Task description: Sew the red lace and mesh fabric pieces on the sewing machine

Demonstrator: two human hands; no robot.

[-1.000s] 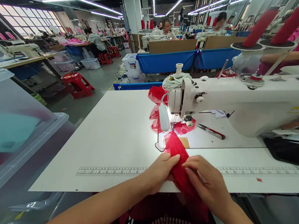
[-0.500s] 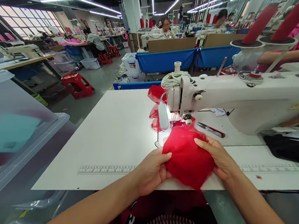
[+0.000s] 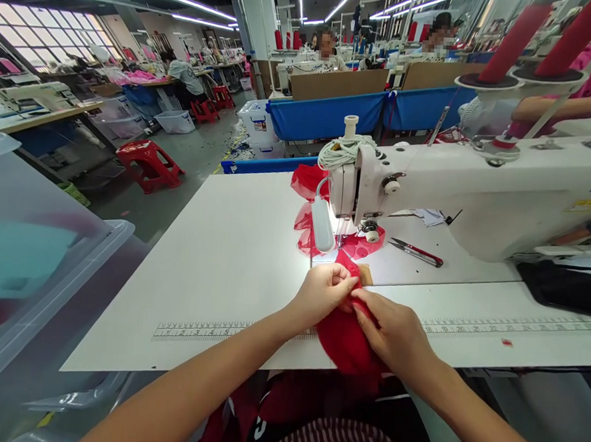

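In front of the sewing machine [image 3: 428, 182], both hands grip one piece of thin red fabric [image 3: 346, 337]. My left hand [image 3: 324, 291] pinches its upper edge between thumb and fingers, just below the needle area. Close beside it, my right hand [image 3: 394, 327] is closed on the fabric's right edge, thumb and fingers pressed together. The cloth narrows toward the presser foot [image 3: 341, 240] and hangs over the table's front edge below. More sheer red pieces [image 3: 304, 223] lie behind and around the needle. Whether the held cloth joins them is hidden.
Thread snips [image 3: 416, 252] lie right of the needle on the white table [image 3: 234, 244]. A printed ruler [image 3: 198, 330] runs along the front. At left stands a clear plastic bin [image 3: 71, 287]. Red thread cones [image 3: 517, 41] rise at upper right. Several people work farther back.
The fabric was spread wide between my hands; now it is gathered narrow. My left hand has moved up, my right hand left, and they now nearly meet.
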